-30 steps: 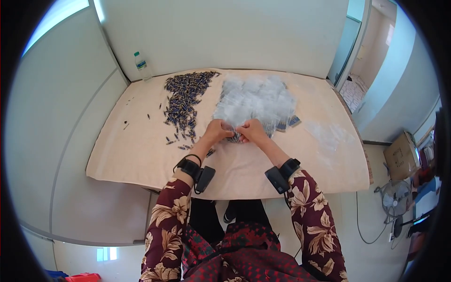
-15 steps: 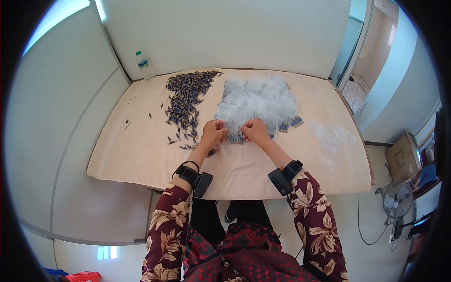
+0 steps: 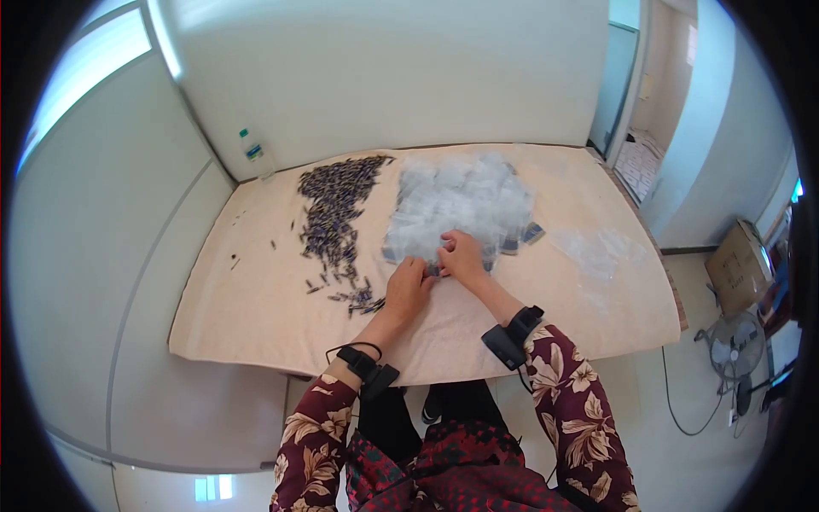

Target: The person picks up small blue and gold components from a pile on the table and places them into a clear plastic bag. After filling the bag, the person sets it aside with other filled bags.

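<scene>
My left hand [image 3: 408, 288] is closed at the front edge of the heap, its fingertips pinched at a small clear plastic bag [image 3: 433, 270] with dark blue pieces in it. Just right of it and slightly farther back, my right hand [image 3: 462, 258] has its fingers curled in a pinch at the same bag. Motion blur softens the fingertips. Behind both hands spreads a layered heap of clear plastic bags [image 3: 461, 194], with dark blue contents showing along its edges. To the left lies a long pile of loose, small dark blue cylindrical pieces [image 3: 333, 209] with brass-coloured parts.
More flat clear bags [image 3: 601, 252] lie on the right of the cloth-covered table [image 3: 239, 316]. A plastic bottle [image 3: 255, 154] stands at the back left by the wall. Right of the table are a cardboard box [image 3: 739, 266] and a fan [image 3: 735, 348] on the floor.
The head view has tilted and shifted slightly. My left hand has moved right and toward me, closer to the right hand. My right hand now sits a little farther back than the left.
</scene>
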